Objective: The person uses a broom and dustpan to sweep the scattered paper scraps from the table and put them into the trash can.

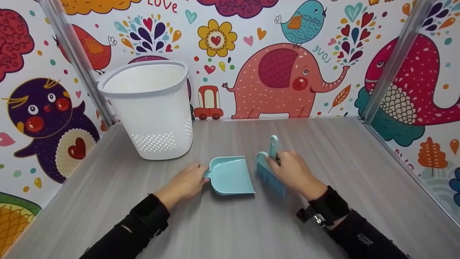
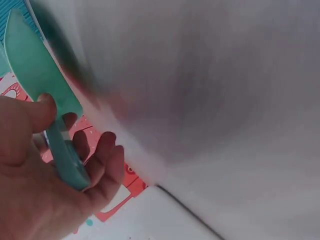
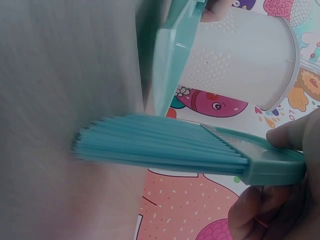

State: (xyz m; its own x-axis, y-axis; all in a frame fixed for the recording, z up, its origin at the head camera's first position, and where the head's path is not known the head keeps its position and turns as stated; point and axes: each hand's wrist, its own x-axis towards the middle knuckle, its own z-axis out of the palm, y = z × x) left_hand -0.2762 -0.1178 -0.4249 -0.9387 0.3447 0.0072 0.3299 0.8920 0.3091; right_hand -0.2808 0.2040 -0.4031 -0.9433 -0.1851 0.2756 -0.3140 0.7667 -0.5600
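Note:
A light teal dustpan (image 1: 231, 175) is low over the grey table, its straight open edge facing right. My left hand (image 1: 188, 180) grips its short handle; in the left wrist view the thumb presses on the handle (image 2: 70, 157) with the fingers curled behind. My right hand (image 1: 293, 171) holds a matching teal hand brush (image 1: 269, 174), just right of the pan's edge. The brush's handle end sticks up past the fingers. Its blue bristles (image 3: 155, 145) point down, tips at the table surface in the right wrist view. A small gap separates bristles and pan in the head view.
A white wastebasket (image 1: 154, 118) with a grey rim stands at the back left of the table (image 1: 222, 230). Cartoon-printed panels (image 1: 248, 28) wall the back and sides, with metal posts (image 1: 395, 64) at the corners.

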